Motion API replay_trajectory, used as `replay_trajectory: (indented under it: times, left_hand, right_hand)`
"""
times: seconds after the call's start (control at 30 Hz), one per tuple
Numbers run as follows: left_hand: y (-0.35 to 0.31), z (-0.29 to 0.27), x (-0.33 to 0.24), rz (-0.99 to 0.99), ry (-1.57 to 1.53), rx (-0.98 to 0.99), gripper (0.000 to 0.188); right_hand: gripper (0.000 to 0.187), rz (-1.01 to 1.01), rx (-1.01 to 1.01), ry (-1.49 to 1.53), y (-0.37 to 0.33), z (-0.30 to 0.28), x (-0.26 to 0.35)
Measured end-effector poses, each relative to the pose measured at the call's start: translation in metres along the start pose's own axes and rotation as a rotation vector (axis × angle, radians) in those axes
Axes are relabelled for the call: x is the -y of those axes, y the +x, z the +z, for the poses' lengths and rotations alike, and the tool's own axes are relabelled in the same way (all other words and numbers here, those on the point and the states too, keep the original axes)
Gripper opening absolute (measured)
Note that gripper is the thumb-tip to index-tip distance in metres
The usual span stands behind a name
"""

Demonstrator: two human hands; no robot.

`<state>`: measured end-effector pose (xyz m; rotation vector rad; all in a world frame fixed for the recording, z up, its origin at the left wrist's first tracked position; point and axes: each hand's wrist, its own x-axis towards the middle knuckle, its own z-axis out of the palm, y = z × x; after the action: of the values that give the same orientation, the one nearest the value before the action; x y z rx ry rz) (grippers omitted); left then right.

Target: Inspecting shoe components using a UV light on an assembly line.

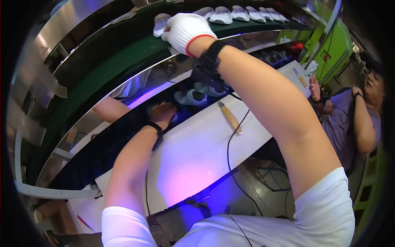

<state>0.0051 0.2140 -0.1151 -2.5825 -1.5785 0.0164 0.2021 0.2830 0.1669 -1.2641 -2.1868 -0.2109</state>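
Note:
My right hand [190, 32], in a white knit glove with a red cuff, reaches up to the green upper belt. Its bare fingertips curl against a pale grey shoe sole [161, 24] at the near end of a row. More white soles [221, 15] lie along the belt to the right. My left hand [163, 113] is bare and lies low over the dark lower belt. Its fingers look curled, and what is under them is too dark to make out. Just right of it, light grey shoes [190, 97] sit on that belt.
A white worktable [193, 152] runs along the belts, with a wooden-handled tool [231, 118] and a black cable [228, 152] on it. Another such tool [301, 78] lies farther right. A person [349, 115] in a purple shirt is at the right, near a green machine [335, 49].

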Motion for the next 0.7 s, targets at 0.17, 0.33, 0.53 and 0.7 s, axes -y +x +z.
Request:
replay_trajectory:
  times: [0.17,0.33,0.53,0.7]
  left_hand:
    - [-0.077,-0.090,-0.027,-0.200,-0.263,-0.290,0.056]
    - [-0.222,-0.130,-0.094,0.186,-0.244,-0.236,0.052]
    - [-0.332,-0.112,-0.119,-0.018,-0.384,-0.090,0.056]
    - [-0.268,-0.097,-0.136,-0.508,-0.515,-0.297,0.035]
  right_hand:
    - [0.038,0.016,0.078,-0.036,-0.007,-0.019,-0.006]
    - [0.034,-0.196,-0.037,0.203,-0.017,-0.028,-0.003]
    - [0.023,-0.523,-0.408,0.492,-0.152,-0.068,0.031]
    - [0.014,-0.097,-0.121,0.840,-0.313,-0.088,0.012]
